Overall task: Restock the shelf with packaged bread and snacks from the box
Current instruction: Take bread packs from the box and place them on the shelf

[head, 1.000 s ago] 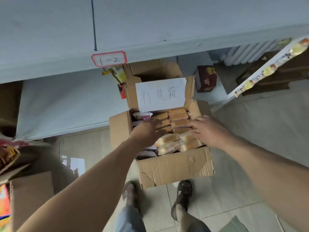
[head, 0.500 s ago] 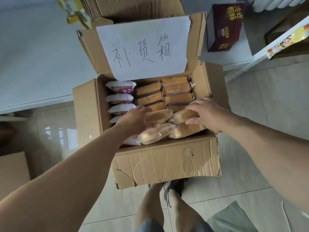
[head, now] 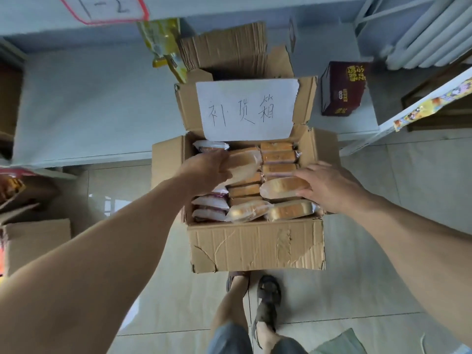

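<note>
Looking down into open cardboard box [head: 255,246] on tiled floor, dead centre of view. Rear flap at 12 o'clock carries a white paper sheet [head: 246,109] with handwritten characters.

Contents: clear-wrapped golden bread packs, oblong, stacked on edge in two columns; white-and-purple snack packs [head: 210,203] in a column along the box's 9 o'clock wall.

Left hand [head: 207,171] sits over the box's 10 o'clock area, fingers curled round a pale bread pack [head: 244,164], which sticks out toward 3 o'clock from the fingers and is lifted clear above the stacked row.

Right hand [head: 329,186] at the box's 3 o'clock wall, thumb and fingers pinching the end of a second bread pack [head: 282,186]; pack extends toward 9 o'clock from the grip, lying across the top of the right column.

Two more loose bread packs [head: 270,210] lie flat at the 6 o'clock edge, just below the right hand, not touched.

Grey shelf [head: 84,103] runs behind the box from 9 to 12 o'clock. Dark red carton [head: 342,89] at 2 o'clock on the shelf. Yellow packet [head: 163,44] at 11 o'clock.
</note>
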